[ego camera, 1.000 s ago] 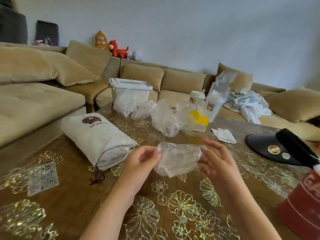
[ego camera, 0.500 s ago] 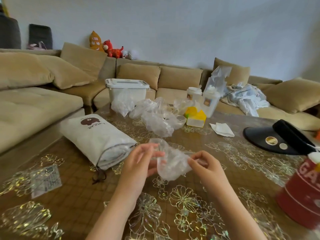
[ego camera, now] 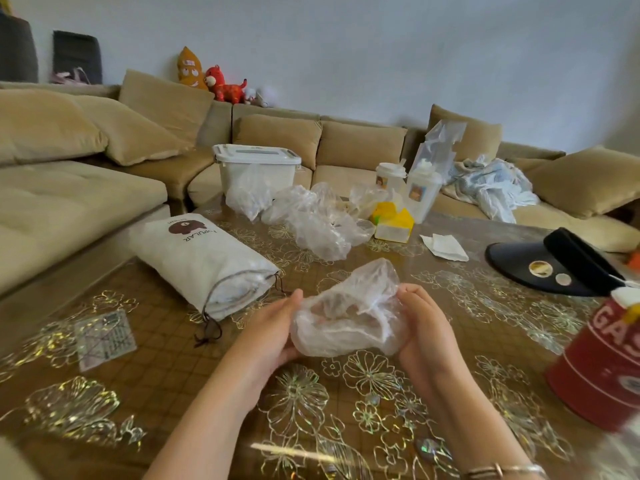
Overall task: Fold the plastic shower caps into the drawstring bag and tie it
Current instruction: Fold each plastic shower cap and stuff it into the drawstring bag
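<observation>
There is a single view, from a wide-angle camera on the person's head. It looks forward and down across the surface (ego camera: pixel 173 386), close above both forearms that reach in from the bottom edge. The sofa (ego camera: pixel 69 202) and the wall (ego camera: pixel 381 46) fill the far part, and straight lines bow toward the edges.

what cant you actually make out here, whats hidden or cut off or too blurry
All in the head view:
- Left hand: fingertips hidden behind the shower cap, so its grip is unclear.
- Drawstring bag: contents hidden by its white fabric.
- Red can: lettering cut off by the right edge and blurred.
- Loose caps further back: clear film overlaps, count unreadable.
- Small card: print too small.
</observation>
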Demonstrator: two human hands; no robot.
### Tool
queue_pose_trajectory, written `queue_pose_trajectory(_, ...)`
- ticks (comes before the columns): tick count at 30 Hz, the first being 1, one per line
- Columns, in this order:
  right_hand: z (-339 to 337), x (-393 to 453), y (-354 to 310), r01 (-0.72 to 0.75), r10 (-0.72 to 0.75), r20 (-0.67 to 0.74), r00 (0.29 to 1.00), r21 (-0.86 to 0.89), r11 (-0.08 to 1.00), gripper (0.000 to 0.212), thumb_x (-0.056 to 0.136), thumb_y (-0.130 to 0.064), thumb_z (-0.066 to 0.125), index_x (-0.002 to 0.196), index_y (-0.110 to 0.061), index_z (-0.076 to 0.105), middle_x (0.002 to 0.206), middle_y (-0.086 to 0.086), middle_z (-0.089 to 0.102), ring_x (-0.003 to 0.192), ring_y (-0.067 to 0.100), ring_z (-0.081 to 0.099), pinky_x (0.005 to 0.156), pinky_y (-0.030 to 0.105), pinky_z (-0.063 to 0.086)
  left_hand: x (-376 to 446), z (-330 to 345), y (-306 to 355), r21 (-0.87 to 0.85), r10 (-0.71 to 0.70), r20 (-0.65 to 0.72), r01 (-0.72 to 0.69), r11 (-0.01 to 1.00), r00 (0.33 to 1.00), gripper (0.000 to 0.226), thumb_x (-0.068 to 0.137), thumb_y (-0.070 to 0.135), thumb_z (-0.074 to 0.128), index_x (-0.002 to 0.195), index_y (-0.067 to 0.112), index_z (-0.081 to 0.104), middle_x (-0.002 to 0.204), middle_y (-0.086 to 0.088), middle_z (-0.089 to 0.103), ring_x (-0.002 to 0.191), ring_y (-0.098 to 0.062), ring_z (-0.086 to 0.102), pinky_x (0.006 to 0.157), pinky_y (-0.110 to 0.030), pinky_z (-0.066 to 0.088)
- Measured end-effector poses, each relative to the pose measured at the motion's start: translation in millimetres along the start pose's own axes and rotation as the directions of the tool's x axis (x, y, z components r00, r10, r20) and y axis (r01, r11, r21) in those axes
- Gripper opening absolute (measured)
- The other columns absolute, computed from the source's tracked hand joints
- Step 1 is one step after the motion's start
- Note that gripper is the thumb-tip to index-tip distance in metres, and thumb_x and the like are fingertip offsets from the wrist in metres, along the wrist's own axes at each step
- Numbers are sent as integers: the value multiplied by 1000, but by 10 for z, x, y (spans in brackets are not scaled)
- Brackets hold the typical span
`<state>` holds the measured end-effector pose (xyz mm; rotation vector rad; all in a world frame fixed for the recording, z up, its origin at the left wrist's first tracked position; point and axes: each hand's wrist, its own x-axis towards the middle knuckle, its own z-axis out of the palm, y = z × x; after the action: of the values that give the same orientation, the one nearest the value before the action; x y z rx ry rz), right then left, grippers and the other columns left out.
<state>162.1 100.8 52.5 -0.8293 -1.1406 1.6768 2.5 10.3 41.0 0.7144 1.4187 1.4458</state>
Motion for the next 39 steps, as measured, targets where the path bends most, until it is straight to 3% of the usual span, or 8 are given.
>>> queue_pose_trajectory(3,-34,27,56,-6,-4,-58,998,-168,986,6,98,-9,50,97,-8,56,91,16,61,63,16,57,51,26,47,-63,105,2,-4,-80,187,82,997,979,43,92,44,52,110,10,70,99,-7,76,85,-18,71,72,-26,56)
queue_pose_trajectory(6,-46,66,111,33,-80,-117,990,-359,933,7,97,-20,57,102,-15,59,107,20,65,82,25,60,70,37,52,-73,115,-30,19,-89,272,87,996,958,36,81,37,66,103,10,74,100,-9,75,78,-17,68,65,-25,56)
queue_pose_trajectory(10,-77,93,85,40,-117,-173,978,-396,917,8,97,-22,58,102,-16,58,106,13,65,89,27,63,71,37,54,-60,126,-72,17,-32,106,30,999,994,9,85,19,67,82,11,70,86,-5,74,69,-14,65,60,-24,52)
queue_pose_trajectory(17,-167,73,-4,-66,65,-135,989,3,998,17,102,-13,46,113,-2,55,79,8,69,74,22,67,69,35,54,68,9,-120,79,236,-373,-222,972,897,39,91,44,63,88,6,55,90,-23,65,78,-39,62,82,-48,54)
queue_pose_trajectory(21,-84,-7,20,-208,229,87,969,-204,957,46,94,-45,54,119,-6,57,110,13,71,97,27,71,80,38,56,13,102,-111,170,374,-354,-334,927,857,34,95,40,58,84,8,52,81,-20,60,65,-32,54,61,-35,49)
queue_pose_trajectory(25,10,-91,75,-199,261,94,961,-421,885,26,90,-19,66,106,0,60,102,18,70,77,23,68,78,41,59,20,170,-169,247,457,-330,-392,886,826,28,95,36,57,88,10,55,79,-21,59,59,-19,50,54,-21,41)
queue_pose_trajectory(33,-166,-20,-51,-235,230,-50,972,-196,952,15,89,-4,66,100,6,67,89,16,74,69,21,70,67,35,61,74,47,-92,459,590,-473,-388,799,654,30,99,28,55,76,11,52,57,3,47,44,0,44,43,-12,36)
queue_pose_trajectory(39,-232,-3,-46,-315,317,-46,947,43,948,18,97,-5,53,108,7,61,88,15,73,74,23,71,58,33,60,105,7,-123,505,490,-423,-251,826,762,40,99,45,50,76,13,56,66,4,53,63,-11,52,54,-13,36)
